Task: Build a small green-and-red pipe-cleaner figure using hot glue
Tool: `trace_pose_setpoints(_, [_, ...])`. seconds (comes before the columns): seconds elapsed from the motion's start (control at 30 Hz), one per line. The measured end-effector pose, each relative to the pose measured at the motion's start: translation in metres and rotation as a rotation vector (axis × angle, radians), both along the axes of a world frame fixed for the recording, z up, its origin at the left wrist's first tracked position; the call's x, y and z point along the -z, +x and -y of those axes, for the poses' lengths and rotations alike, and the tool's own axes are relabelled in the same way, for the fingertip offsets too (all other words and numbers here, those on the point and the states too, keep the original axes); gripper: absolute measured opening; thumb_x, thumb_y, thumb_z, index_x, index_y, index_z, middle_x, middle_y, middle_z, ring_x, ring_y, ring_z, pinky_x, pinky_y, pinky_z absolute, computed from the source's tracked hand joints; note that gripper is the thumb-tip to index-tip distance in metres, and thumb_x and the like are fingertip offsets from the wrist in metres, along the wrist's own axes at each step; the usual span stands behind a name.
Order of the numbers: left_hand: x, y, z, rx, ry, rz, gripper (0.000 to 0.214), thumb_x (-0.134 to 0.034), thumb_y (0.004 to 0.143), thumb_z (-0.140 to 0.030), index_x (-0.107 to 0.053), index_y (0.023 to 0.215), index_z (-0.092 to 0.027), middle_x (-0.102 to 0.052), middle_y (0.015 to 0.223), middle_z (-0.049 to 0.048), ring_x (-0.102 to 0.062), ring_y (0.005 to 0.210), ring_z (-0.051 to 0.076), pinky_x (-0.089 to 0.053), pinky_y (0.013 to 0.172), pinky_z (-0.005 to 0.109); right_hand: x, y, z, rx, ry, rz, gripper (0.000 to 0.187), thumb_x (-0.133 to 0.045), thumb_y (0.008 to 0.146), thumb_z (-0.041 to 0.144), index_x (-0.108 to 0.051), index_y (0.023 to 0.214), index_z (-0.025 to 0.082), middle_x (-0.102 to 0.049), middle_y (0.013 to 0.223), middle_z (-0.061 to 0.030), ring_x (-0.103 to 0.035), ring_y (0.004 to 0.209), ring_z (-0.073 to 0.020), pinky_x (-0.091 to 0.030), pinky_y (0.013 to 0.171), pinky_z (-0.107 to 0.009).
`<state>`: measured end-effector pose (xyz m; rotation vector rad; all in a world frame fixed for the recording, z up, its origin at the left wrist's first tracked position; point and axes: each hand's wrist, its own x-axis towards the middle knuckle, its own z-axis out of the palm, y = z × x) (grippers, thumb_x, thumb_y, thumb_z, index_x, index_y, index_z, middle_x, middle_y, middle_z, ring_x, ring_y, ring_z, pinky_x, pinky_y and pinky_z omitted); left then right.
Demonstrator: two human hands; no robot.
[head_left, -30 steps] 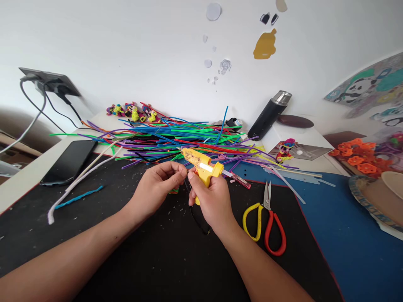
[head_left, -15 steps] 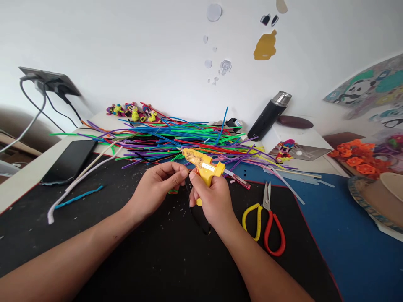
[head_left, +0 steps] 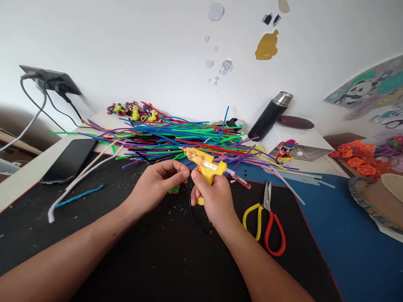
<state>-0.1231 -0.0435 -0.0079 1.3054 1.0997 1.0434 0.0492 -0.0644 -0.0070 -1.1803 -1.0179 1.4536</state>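
While my right hand (head_left: 216, 196) grips the glue gun (head_left: 198, 157), my left hand (head_left: 151, 183) pinches together, on what I can't tell; scissors (head_left: 267, 204) lie near the mat's (head_left: 141, 260) right edge.

The right hand (head_left: 217, 195) grips a yellow glue gun (head_left: 200, 158). Left of the gun, the left hand (head_left: 157, 180) presses thumb to forefinger; scissors (head_left: 267, 204) lie to its right, pipe cleaners (head_left: 176, 136) behind.
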Motion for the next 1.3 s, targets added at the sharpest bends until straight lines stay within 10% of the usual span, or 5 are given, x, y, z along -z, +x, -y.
trace_pose_setpoints(1.3, [-0.0006,0.0029,-0.0007,-0.063,-0.046,0.044,0.043,-0.098,0.075,-0.058,-0.078,0.081,-0.020,-0.071,0.074,0.0028,-0.059,0.067,0.016,-0.047,0.062,0.028,0.0004,0.0006,0.0010,0.035,0.017,-0.025,0.043,-0.083,0.085,0.060,-0.068,0.091,0.020,-0.053,0.050,0.0095,-0.057,0.040,-0.0133,-0.047,0.047,-0.026])
